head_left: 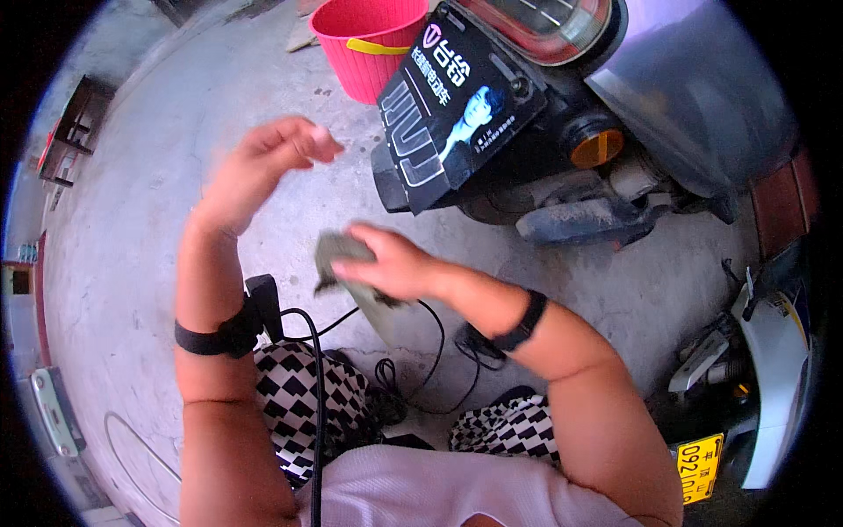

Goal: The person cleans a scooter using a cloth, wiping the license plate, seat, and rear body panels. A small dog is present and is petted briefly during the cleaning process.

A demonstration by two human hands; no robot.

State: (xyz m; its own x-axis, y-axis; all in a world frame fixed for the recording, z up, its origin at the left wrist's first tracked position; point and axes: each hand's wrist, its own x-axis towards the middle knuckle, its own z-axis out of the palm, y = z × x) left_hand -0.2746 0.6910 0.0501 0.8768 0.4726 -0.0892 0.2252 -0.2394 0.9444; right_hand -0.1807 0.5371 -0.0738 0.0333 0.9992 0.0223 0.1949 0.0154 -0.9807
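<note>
My right hand (388, 260) grips a grey-green cloth (342, 253), which hangs down past my fingers above the concrete floor. To the upper left, my left hand (276, 148) is raised with loosely bent fingers and nothing visible in it; motion blurs it somewhat. Beyond my hands is the rear of an electric scooter with a black mudguard (454, 105) bearing printed writing and a picture. Its orange reflector (596, 147) and red tail lamp (560, 26) are close by. The left hand is nearer to the mudguard's lower corner than to the cloth, without touching it.
A pink bucket (365, 49) with a yellow handle stands behind the mudguard. Black cables (438, 329) run by my knees and across my lap. Another vehicle with a yellow number plate (701, 468) is at lower right. A dark wooden stool (79, 132) stands far left.
</note>
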